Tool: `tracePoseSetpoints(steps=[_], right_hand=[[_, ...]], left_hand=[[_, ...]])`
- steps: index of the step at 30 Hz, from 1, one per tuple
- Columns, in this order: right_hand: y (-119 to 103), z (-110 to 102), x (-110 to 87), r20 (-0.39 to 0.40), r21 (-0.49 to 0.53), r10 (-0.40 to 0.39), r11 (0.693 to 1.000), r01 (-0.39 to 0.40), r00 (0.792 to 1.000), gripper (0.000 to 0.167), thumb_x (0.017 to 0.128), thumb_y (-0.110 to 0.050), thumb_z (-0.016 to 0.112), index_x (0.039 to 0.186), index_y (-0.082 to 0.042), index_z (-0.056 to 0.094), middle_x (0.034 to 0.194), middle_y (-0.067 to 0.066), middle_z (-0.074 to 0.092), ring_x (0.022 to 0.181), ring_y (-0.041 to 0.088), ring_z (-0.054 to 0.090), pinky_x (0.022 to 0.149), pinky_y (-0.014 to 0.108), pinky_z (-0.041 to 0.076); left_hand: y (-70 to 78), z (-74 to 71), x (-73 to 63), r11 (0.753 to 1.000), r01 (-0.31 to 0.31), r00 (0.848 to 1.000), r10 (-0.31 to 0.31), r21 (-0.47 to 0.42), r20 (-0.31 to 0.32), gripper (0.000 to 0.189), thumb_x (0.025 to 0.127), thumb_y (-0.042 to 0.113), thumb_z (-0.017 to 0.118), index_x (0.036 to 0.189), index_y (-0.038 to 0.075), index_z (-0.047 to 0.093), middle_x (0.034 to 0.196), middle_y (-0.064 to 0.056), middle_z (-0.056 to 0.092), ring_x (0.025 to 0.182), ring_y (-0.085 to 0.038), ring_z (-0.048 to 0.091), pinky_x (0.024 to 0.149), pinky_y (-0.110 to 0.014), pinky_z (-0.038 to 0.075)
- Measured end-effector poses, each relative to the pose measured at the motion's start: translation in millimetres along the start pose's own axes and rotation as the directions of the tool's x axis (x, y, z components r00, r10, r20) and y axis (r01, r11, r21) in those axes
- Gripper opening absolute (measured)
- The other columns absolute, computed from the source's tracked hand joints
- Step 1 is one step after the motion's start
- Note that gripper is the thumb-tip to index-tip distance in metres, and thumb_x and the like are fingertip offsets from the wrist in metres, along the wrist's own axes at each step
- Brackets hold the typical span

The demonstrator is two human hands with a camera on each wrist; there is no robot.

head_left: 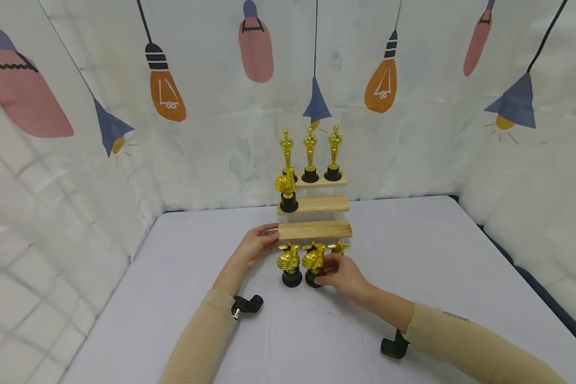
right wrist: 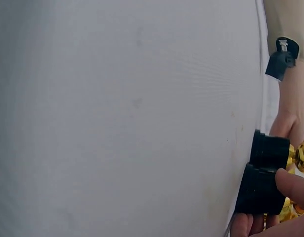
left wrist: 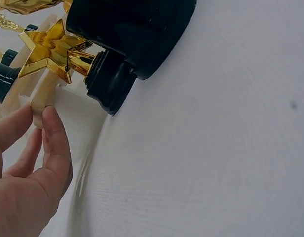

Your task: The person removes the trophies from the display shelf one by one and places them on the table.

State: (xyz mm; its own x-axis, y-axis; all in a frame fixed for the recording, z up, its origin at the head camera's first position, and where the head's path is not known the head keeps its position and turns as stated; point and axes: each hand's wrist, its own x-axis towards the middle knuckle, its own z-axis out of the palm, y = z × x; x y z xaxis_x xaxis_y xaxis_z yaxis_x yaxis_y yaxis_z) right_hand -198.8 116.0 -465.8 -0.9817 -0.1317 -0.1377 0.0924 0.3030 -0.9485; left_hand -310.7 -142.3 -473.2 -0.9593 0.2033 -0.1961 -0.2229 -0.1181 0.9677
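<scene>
My right hand (head_left: 345, 276) grips a gold thumbs-up trophy (head_left: 313, 258) low down, with the thumb on its black base (right wrist: 260, 192). Close on its left stands a second thumbs-up trophy (head_left: 288, 260), upright on the table. Star trophies (head_left: 338, 247) stand just behind these two and are partly hidden by them and by my right hand. My left hand (head_left: 255, 246) pinches the left end of the lowest wooden shelf board (head_left: 315, 230). In the left wrist view, a star trophy (left wrist: 49, 49) shows just above the left fingertips.
A thumbs-up trophy (head_left: 286, 184) stands at the left end of the middle board (head_left: 324, 204). Three gold figure trophies (head_left: 310, 144) line the top board (head_left: 322, 182). The white-covered table (head_left: 413, 250) reaches back to a curtain (head_left: 211, 160) printed with lamps.
</scene>
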Motion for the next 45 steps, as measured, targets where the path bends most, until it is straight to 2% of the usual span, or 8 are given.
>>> tracePoseSetpoints(steps=[6, 13, 21, 27, 34, 45], right_hand=[[-1, 0, 0.8, -0.009, -0.022, -0.013, 1.0, 0.013, 1.0, 0.049, 0.078, 0.003, 0.086, 0.121, 0.006, 0.062, 0.111, 0.01, 0.065, 0.103, 0.025, 0.062, 0.088, 0.039, 0.057], [1, -3, -0.3, -0.017, 0.011, -0.033, 0.999, 0.033, 0.999, 0.05, 0.076, 0.004, 0.087, 0.12, 0.005, 0.062, 0.11, 0.01, 0.065, 0.101, 0.024, 0.063, 0.093, 0.04, 0.055], [-7, -11, -5.8, 0.01, 0.068, -0.025, 0.997, 0.024, 1.0, 0.053, 0.079, 0.0, 0.087, 0.123, 0.004, 0.059, 0.117, 0.014, 0.062, 0.11, 0.032, 0.06, 0.094, 0.04, 0.054], [-9, -18, -9.7, 0.034, 0.099, -0.025, 0.995, 0.021, 0.999, 0.055, 0.081, -0.006, 0.087, 0.127, 0.002, 0.06, 0.121, 0.013, 0.062, 0.112, 0.03, 0.059, 0.092, 0.038, 0.055], [-12, -27, -15.7, 0.059, 0.11, -0.071, 0.992, 0.065, 0.996, 0.059, 0.083, -0.008, 0.086, 0.132, 0.006, 0.055, 0.128, 0.022, 0.059, 0.116, 0.036, 0.057, 0.093, 0.037, 0.054], [-20, -42, -17.2, 0.027, 0.065, -0.127, 0.99, 0.125, 0.992, 0.056, 0.087, -0.014, 0.084, 0.13, 0.007, 0.055, 0.127, 0.024, 0.059, 0.108, 0.026, 0.06, 0.085, 0.027, 0.056]], left_hand=[[-1.1, 0.1, 0.1, 1.0, -0.002, 1.0, 0.002, -0.017, 0.001, 0.048, 0.1, 0.0, 0.065, 0.146, -0.003, 0.051, 0.138, -0.024, 0.055, 0.108, -0.021, 0.065, 0.092, -0.03, 0.057], [-1.9, -0.4, 0.5, 1.0, -0.001, 1.0, 0.001, -0.027, 0.001, 0.048, 0.1, -0.001, 0.064, 0.146, -0.004, 0.051, 0.137, -0.023, 0.055, 0.108, -0.021, 0.065, 0.091, -0.029, 0.057], [-1.8, -0.5, 0.0, 1.0, 0.0, 1.0, 0.0, -0.015, -0.002, 0.048, 0.1, -0.001, 0.064, 0.146, -0.004, 0.05, 0.137, -0.024, 0.055, 0.108, -0.021, 0.064, 0.092, -0.029, 0.057], [-1.3, 0.0, -0.3, 1.0, 0.003, 1.0, -0.003, -0.018, -0.004, 0.048, 0.1, -0.001, 0.064, 0.146, -0.003, 0.051, 0.137, -0.023, 0.055, 0.11, -0.022, 0.064, 0.092, -0.03, 0.057], [-1.8, -0.6, -1.4, 1.0, 0.0, 1.0, 0.0, -0.018, -0.01, 0.048, 0.1, -0.001, 0.064, 0.146, -0.004, 0.051, 0.137, -0.024, 0.055, 0.109, -0.022, 0.064, 0.092, -0.03, 0.057], [-0.9, -1.4, 0.5, 1.0, -0.006, 1.0, 0.006, -0.019, -0.001, 0.048, 0.1, -0.002, 0.064, 0.146, -0.004, 0.051, 0.138, -0.024, 0.055, 0.109, -0.022, 0.064, 0.092, -0.03, 0.057]])
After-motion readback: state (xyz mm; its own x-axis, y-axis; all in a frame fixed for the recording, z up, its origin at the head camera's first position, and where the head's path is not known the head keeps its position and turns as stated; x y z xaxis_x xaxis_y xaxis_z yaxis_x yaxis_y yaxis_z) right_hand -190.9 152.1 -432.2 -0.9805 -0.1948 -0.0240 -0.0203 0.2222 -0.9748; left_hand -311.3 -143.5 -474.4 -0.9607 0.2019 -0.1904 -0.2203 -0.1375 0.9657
